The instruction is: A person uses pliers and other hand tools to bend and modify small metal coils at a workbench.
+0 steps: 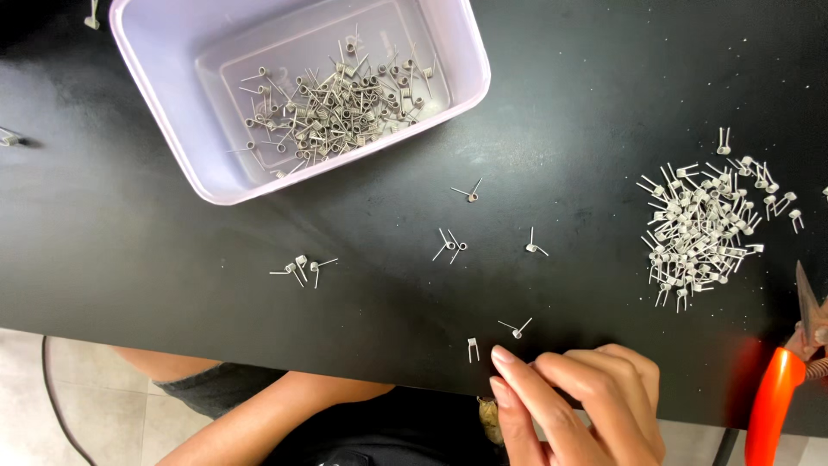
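Head view: spring (517, 328) just above hand (576, 399) fingertips.

One lilac plastic tub (216, 177); one orange-handled cutter (780, 393); two heaps of wire springs, one in the tub (332, 108), one on the table (699, 229); nine loose springs (450, 246) between them; one hand (578, 401)

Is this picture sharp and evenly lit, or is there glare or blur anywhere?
Head view: mostly sharp; the springs in the tub and the pile show crisply. Soft glare whitens the tub's floor, and the black table has a faint sheen. The orange cutter throws a reddish glow on the table. The hand at the bottom edge looks slightly soft.
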